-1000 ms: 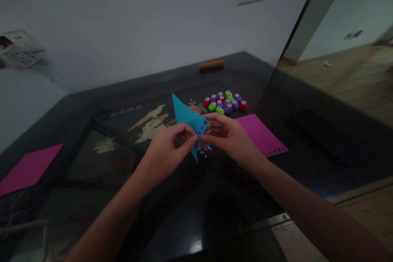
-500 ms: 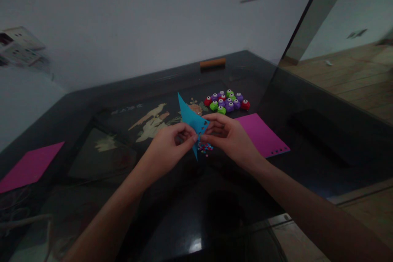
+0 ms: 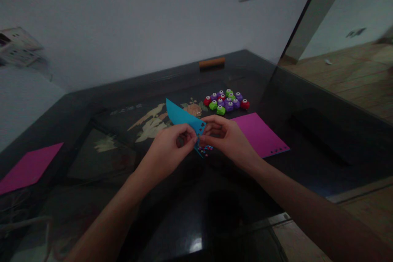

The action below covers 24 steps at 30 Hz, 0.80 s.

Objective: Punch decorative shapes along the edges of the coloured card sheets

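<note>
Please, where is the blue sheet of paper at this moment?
In the head view, the blue sheet is near the middle, held in the left hand, with the right hand at its edge, left of the red, green and purple toys.

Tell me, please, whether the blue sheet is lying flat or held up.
Held up: the blue sheet slants over the table, left hand gripping it, right hand at its punched edge.

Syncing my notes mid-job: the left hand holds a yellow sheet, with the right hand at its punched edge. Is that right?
One thing is off: the sheet is blue, not yellow, as the head view shows. The left hand does hold it, with the right hand at its punched edge.
</note>
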Motion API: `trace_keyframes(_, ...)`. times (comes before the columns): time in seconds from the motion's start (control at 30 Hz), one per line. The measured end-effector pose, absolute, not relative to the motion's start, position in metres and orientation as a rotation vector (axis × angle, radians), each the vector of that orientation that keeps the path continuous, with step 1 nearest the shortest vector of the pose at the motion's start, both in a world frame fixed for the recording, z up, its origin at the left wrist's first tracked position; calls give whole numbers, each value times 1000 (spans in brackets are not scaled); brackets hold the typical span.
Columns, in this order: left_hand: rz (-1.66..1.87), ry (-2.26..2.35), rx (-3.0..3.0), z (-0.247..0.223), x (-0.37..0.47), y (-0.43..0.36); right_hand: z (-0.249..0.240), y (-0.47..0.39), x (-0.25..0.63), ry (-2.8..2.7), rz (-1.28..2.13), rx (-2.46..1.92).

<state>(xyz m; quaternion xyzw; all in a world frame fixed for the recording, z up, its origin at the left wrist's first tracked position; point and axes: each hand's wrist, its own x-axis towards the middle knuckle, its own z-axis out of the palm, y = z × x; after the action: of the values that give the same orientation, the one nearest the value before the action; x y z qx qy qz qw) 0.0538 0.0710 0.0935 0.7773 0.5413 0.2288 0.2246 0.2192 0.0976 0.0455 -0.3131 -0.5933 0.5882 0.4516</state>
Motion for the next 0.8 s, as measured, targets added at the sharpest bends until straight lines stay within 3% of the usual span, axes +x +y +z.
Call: trace_keyframes(0.8, 690, 1506, 2257, 95, 55, 68, 40, 95, 215, -1284, 1523, -717)
